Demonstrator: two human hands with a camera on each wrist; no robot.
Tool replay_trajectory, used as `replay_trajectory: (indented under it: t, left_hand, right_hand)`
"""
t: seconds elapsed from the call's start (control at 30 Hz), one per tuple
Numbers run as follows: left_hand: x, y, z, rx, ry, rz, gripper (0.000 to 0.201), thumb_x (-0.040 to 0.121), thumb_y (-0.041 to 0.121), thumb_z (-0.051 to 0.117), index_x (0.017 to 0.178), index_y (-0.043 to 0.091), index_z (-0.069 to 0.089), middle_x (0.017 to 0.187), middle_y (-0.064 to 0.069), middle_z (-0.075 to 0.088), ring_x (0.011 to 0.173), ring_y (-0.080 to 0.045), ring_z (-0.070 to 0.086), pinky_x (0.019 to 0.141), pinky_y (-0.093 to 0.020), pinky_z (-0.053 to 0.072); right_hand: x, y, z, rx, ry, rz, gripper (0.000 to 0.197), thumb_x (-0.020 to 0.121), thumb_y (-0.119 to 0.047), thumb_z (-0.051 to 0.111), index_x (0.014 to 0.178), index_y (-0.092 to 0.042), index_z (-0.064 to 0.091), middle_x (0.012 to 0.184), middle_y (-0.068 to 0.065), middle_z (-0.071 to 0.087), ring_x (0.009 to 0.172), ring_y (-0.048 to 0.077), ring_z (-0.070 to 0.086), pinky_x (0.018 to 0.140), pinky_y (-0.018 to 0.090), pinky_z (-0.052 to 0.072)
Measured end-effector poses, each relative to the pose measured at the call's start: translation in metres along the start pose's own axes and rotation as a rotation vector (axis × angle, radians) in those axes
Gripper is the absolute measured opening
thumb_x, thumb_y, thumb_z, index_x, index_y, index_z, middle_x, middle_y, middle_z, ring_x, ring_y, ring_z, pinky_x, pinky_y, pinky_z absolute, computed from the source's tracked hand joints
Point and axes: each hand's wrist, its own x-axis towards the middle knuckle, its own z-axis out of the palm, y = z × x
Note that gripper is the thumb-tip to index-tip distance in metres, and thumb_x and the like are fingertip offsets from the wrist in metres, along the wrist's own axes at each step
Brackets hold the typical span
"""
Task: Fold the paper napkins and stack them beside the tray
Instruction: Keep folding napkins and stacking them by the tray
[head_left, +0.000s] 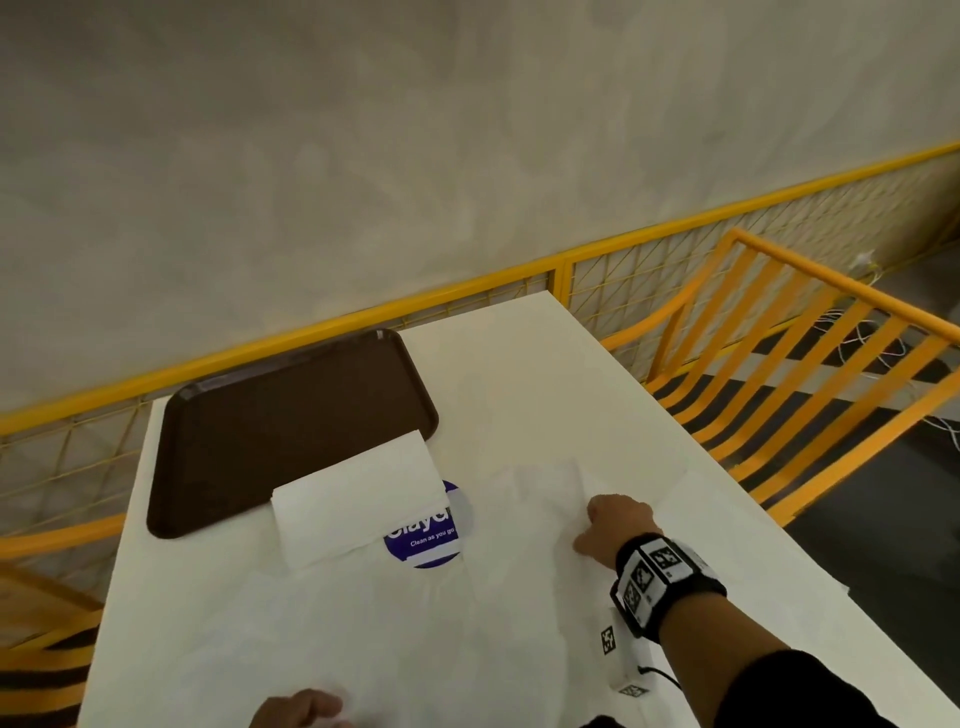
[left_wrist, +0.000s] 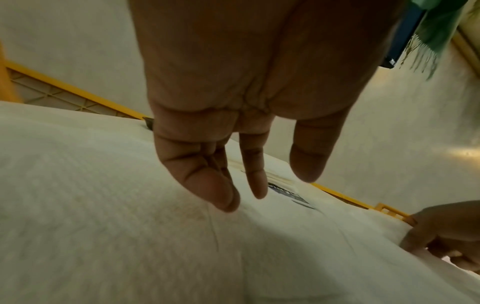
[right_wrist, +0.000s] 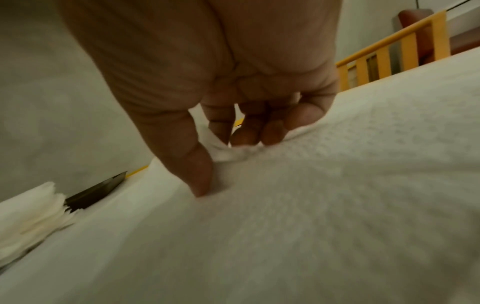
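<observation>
We are starting a fold: our right hand (head_left: 615, 525) pinches the far edge of an unfolded napkin (head_left: 467, 623), well clear of the tray (head_left: 291, 431), while our left hand (head_left: 301, 709) rests spread on the napkin's near part. Next, we judge, that edge must come over squarely.

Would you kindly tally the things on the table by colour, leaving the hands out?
White: 2, the folded napkin stack and the unfolded napkin spread out in front of the person.
Brown: 1, the tray.
Blue: 1, the round sticker.
Total: 4.
</observation>
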Motion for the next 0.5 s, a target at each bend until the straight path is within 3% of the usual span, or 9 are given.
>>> replay_trajectory:
  t: [0.07,0.1,0.17,0.23,0.3,0.33,0.5]
  left_hand:
    - [-0.002,0.009,-0.007,0.061,0.045,0.036,0.023,0.061,0.073,0.058,0.084,0.066,0.058,0.063,0.003,0.056,0.08,0.013,0.057,0.074,0.007,0.034]
    - [-0.004,0.018,-0.009,0.092,0.069,0.047,0.026,0.057,0.062,0.065,0.081,0.069,0.056,0.063,0.002,0.055,0.078,0.01,0.058,0.07,0.005,0.036]
    - [-0.004,0.041,-0.014,0.088,-0.014,0.022,0.046,0.054,0.047,0.078,0.081,0.074,0.052,0.074,0.0,0.059,0.071,0.004,0.06,0.064,-0.002,0.042]
    - [0.004,0.064,-0.019,0.039,-0.072,0.022,0.051,0.056,0.046,0.081,0.089,0.071,0.052,0.089,0.002,0.059,0.067,-0.004,0.061,0.064,-0.009,0.046]
    - [0.013,0.087,-0.021,-0.015,-0.11,0.013,0.043,0.071,0.04,0.08,0.099,0.059,0.054,0.107,0.011,0.055,0.078,-0.007,0.061,0.07,-0.015,0.049]
    - [0.017,0.096,-0.021,-0.023,-0.115,0.024,0.047,0.075,0.04,0.077,0.107,0.056,0.046,0.114,0.016,0.051,0.088,-0.005,0.059,0.073,-0.016,0.049]
    - [0.031,0.147,-0.035,-0.145,-0.072,0.162,0.086,0.073,0.035,0.081,0.139,0.047,0.027,0.134,0.025,0.035,0.12,0.001,0.042,0.101,-0.023,0.039]
  right_hand:
    - [-0.009,-0.001,-0.004,0.034,0.061,-0.043,0.02,0.077,-0.04,0.066,0.081,-0.027,0.051,0.094,-0.004,0.053,0.101,0.022,0.051,0.081,0.033,0.048]
    - [-0.014,-0.001,-0.008,0.078,0.091,-0.1,0.023,0.077,-0.036,0.066,0.072,-0.026,0.046,0.084,-0.006,0.05,0.092,0.02,0.051,0.074,0.028,0.045]
    - [-0.029,-0.003,-0.018,0.143,0.116,-0.271,0.032,0.077,-0.023,0.066,0.065,-0.025,0.037,0.071,-0.008,0.045,0.071,0.014,0.046,0.059,0.021,0.036]
    - [-0.049,-0.008,-0.033,0.116,0.132,-0.466,0.035,0.078,-0.016,0.064,0.065,-0.027,0.033,0.068,-0.009,0.043,0.06,0.007,0.038,0.055,0.018,0.031]
    - [-0.07,-0.017,-0.051,0.048,0.148,-0.643,0.037,0.08,-0.014,0.062,0.067,-0.031,0.032,0.067,-0.012,0.042,0.058,0.003,0.036,0.056,0.017,0.032]
    - [-0.08,-0.022,-0.06,0.027,0.154,-0.711,0.036,0.081,-0.013,0.061,0.069,-0.032,0.033,0.066,-0.014,0.041,0.058,0.002,0.037,0.057,0.016,0.033]
    - [-0.127,-0.045,-0.097,0.035,0.098,-0.888,0.014,0.086,-0.018,0.062,0.086,-0.031,0.057,0.08,-0.018,0.059,0.078,0.003,0.055,0.068,0.012,0.039]
